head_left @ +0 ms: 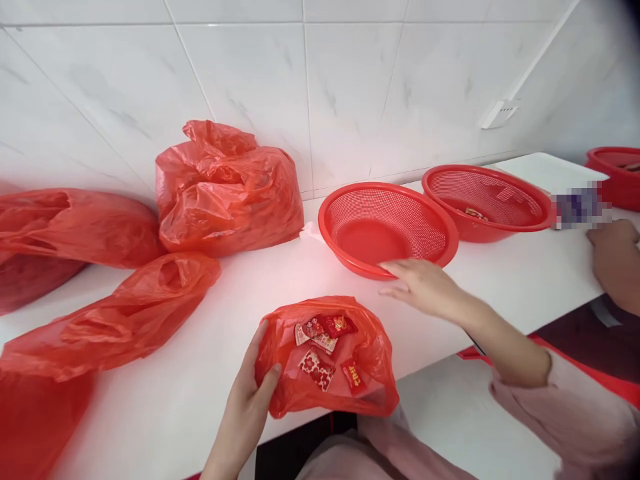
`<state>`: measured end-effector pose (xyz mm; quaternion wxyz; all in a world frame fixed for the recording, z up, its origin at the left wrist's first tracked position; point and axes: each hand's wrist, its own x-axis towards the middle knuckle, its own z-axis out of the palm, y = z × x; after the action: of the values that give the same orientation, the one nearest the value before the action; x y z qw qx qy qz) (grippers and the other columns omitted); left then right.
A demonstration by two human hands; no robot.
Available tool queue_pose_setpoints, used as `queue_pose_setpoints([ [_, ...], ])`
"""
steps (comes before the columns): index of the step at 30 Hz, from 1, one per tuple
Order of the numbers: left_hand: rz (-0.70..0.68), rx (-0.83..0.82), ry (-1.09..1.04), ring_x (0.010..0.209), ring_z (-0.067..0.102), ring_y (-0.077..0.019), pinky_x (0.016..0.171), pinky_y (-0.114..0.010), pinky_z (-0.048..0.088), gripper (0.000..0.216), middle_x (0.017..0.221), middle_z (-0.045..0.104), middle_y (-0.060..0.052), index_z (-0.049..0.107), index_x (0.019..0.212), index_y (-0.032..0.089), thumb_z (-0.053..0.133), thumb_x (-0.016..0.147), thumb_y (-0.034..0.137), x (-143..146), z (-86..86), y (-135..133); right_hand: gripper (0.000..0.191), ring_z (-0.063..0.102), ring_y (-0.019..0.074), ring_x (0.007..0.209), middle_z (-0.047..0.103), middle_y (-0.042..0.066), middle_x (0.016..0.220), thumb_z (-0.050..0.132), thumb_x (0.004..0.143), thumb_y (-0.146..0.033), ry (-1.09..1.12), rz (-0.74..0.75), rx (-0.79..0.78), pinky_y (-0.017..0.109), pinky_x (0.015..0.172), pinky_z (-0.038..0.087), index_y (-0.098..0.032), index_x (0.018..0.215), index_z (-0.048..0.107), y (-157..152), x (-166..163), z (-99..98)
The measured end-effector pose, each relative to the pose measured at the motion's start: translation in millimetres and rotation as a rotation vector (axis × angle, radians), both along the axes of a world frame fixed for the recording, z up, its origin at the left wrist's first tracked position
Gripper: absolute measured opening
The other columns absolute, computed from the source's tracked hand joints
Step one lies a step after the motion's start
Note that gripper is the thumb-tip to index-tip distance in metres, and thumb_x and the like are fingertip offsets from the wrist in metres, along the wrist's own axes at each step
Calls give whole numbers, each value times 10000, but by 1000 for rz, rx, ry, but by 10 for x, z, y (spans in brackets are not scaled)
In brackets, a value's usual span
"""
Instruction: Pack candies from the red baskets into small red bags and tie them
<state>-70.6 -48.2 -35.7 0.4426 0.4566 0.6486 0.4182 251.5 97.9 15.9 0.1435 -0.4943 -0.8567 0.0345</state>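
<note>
My left hand [255, 383] grips the left side of a red plastic bag [385, 373], its thumb inside the mouth. Several small wrapped snacks lie inside, among them a red packet [354, 377] and a red-and-white patterned packet [317, 370]. The mouth of the bag gapes upward at the table's front edge. My right hand [425, 287] is over the near rim of a red plastic basket [390, 200], slightly blurred. Its fingers are stretched out and apart, with nothing visible between them; whether they touch the rim I cannot tell.
Full red plastic bags [230, 193] and looser ones [115, 313] lie on the white table [175, 400] to the left. A second red basket [490, 190] with a few packets is at the right. Beyond it are a white tray [545, 167] and another person's hand [617, 260].
</note>
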Motion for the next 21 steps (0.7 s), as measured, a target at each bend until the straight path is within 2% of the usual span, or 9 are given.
queue_pose_setpoints([
  [3,-14,-17,7,1413,344,-277,1155,-444,310,675,1557,349,-35,304,1494,307,541,886,479,-4,8,19,292,668,242,913,722,90,1089,523,931,-182,-17,6,169,437,868,439,-174,1201,634,-356,55,-313],
  [5,-3,-25,25,1417,337,-277,1162,-440,301,675,1554,357,-35,319,1488,293,546,881,481,38,54,34,317,664,190,849,741,44,1023,459,933,-82,44,2,253,417,882,398,-202,1154,653,-561,-4,-469],
  [7,25,-33,36,1419,334,-278,1163,-442,298,670,1543,377,-36,329,1484,287,545,880,482,98,110,41,328,656,169,822,748,21,987,452,932,-64,95,-20,282,410,887,370,-220,1128,663,-676,-67,-540],
  [9,42,-36,49,1415,342,-281,1158,-451,304,669,1533,394,-34,329,1482,295,542,878,487,147,148,37,338,655,168,834,750,13,988,455,930,-64,117,-52,262,412,901,355,-239,1125,669,-703,-92,-523],
  [11,44,-27,60,1409,351,-283,1155,-455,307,665,1529,400,-32,331,1481,305,540,877,491,165,148,22,307,660,188,861,748,16,1009,490,929,-115,105,-83,188,423,911,357,-257,1127,676,-662,-69,-418],
  [13,32,-23,63,1400,367,-286,1144,-458,324,669,1518,415,-40,326,1484,307,539,877,492,151,119,3,268,667,222,903,738,37,1062,554,923,-271,86,-85,42,416,894,394,-259,1166,668,-554,-15,-235],
  [16,4,-29,75,1371,408,-298,1117,-458,363,688,1500,435,-64,314,1490,292,547,873,487,113,76,-30,435,655,235,1010,686,60,1200,475,937,-505,100,-122,-201,360,855,458,-269,1281,601,-246,56,86],
  [18,-5,-22,87,1351,433,-300,1099,-451,386,689,1506,424,-68,305,1493,289,546,876,477,104,77,-56,458,617,237,1096,630,64,1286,383,969,-500,-9,-154,-314,344,860,459,-292,1348,534,28,54,224],
  [21,-18,22,97,1351,428,-294,1083,-430,402,698,1518,399,-69,283,1501,295,555,876,447,123,100,-109,408,628,271,1038,645,93,1223,590,864,-369,-340,-77,-567,337,780,463,-261,1256,608,399,-34,216],
])
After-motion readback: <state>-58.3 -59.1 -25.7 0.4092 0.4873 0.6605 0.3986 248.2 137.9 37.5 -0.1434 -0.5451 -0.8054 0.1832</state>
